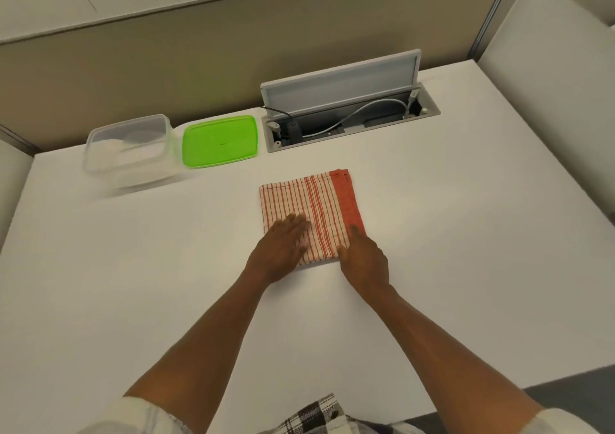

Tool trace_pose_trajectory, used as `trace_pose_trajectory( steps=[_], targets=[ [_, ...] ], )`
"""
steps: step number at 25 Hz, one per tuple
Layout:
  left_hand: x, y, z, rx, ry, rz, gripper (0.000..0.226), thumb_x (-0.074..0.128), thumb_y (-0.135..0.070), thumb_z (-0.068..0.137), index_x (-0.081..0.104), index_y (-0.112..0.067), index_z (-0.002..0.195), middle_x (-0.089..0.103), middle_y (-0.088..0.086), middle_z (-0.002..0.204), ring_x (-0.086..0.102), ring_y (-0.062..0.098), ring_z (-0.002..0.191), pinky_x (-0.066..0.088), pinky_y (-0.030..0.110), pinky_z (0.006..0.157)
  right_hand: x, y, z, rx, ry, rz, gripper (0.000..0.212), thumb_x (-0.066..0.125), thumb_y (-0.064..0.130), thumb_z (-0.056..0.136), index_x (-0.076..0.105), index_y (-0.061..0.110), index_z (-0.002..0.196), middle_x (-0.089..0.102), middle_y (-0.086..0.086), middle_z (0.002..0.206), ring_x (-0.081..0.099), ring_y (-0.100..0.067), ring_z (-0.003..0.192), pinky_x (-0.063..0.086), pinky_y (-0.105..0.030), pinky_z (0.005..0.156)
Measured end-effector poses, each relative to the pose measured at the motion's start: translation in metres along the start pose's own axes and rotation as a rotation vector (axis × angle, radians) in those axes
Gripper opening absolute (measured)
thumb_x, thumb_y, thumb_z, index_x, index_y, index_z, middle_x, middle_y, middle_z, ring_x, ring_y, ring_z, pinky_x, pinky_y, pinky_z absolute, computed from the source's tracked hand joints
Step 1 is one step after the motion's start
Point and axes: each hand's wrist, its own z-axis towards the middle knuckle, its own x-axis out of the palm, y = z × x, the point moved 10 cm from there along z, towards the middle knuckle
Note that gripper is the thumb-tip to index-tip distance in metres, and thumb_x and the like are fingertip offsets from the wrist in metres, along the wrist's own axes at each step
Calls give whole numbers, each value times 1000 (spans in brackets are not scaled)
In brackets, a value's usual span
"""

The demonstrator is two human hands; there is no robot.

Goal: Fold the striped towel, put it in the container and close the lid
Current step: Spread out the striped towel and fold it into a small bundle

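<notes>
The striped towel (311,205), red lines on cream with a solid red band on its right, lies folded into a rough square in the middle of the white table (133,283). My left hand (283,250) rests flat on its near left corner, fingers spread. My right hand (364,260) presses flat on the near right corner at the red band. Neither hand grips the cloth. The clear plastic container (128,149) stands open at the far left. Its green lid (220,141) lies flat on the table just to its right.
An open cable box (349,114) with a raised grey flap and wires is set into the table behind the towel. A beige partition wall runs along the table's far edge. White chair backs stand at the right and far left.
</notes>
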Motion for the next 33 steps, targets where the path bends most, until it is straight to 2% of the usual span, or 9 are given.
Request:
trace_pose_trajectory(
  steps=[4, 7, 11, 16, 21, 24, 26, 30, 33],
  targets=[
    [-14, 2, -49, 17, -106, 84, 53, 49, -45, 97, 44, -21, 144, 37, -1, 156, 29, 19, 146, 19, 40, 120, -17, 30, -11, -265, -97, -165, 40, 69, 30, 87, 55, 17, 122, 64, -3, 117, 66, -21, 91, 58, -37, 78],
    [-11, 8, -66, 5, -103, 117, 51, 56, -45, 92, 51, -19, 136, 46, 0, 150, 42, 21, 138, 33, 41, 116, -16, 34, -13, -384, -89, -324, 38, 76, 32, 79, 61, 18, 111, 63, -3, 109, 58, -22, 89, 51, -36, 76],
    [-10, 16, -66, -30, -87, 113, 45, 61, -36, 91, 56, -18, 131, 52, 1, 145, 52, 23, 129, 42, 39, 107, -7, 19, -8, -388, 34, -455, 31, 74, 28, 78, 65, 17, 105, 65, -2, 108, 57, -25, 98, 46, -40, 86],
    [-10, 18, -66, -86, -79, 132, 48, 60, -28, 93, 51, -14, 137, 59, 5, 137, 60, 26, 115, 53, 40, 91, -10, 23, -9, -430, 77, -480, 19, 65, 14, 86, 64, 13, 105, 67, -6, 105, 63, -27, 90, 48, -36, 75],
    [-8, 25, -66, -206, -46, 53, 35, 42, -28, 100, 51, -19, 132, 62, 5, 132, 65, 25, 108, 55, 39, 86, -14, 24, -13, -449, 63, -484, 16, 64, 12, 87, 65, 11, 103, 68, -6, 105, 63, -28, 90, 49, -36, 73],
    [-11, 33, -65, -275, -48, -54, 23, 37, -28, 100, 48, -22, 119, 68, 6, 117, 66, 21, 82, 51, 29, 63, -16, 25, -14, -459, 51, -487, 16, 67, 11, 85, 66, 10, 102, 69, -7, 102, 64, -28, 86, 49, -36, 71],
    [-13, 34, -64, -275, -39, -70, 19, 36, -27, 100, 44, -21, 116, 69, 8, 109, 59, 18, 69, 43, 26, 55, -15, 24, -14, -464, 55, -513, 14, 67, 10, 86, 66, 10, 100, 70, -7, 99, 63, -28, 82, 49, -36, 69],
    [-16, 37, -62, -296, -22, -97, 14, 34, -26, 100, 41, -20, 111, 69, 9, 100, 60, 21, 68, 49, 34, 57, -17, 24, -15, -494, 33, -565, 15, 73, 5, 79, 66, 11, 92, 68, -7, 86, 60, -27, 69, 46, -35, 59],
    [-18, 37, -62, -309, -32, -121, 14, 34, -25, 101, 41, -19, 111, 69, 9, 99, 62, 22, 70, 47, 34, 57, -17, 25, -16, -519, 25, -558, 18, 77, 5, 73, 66, 11, 87, 67, -6, 79, 58, -26, 63, 43, -33, 54]
  ],
)
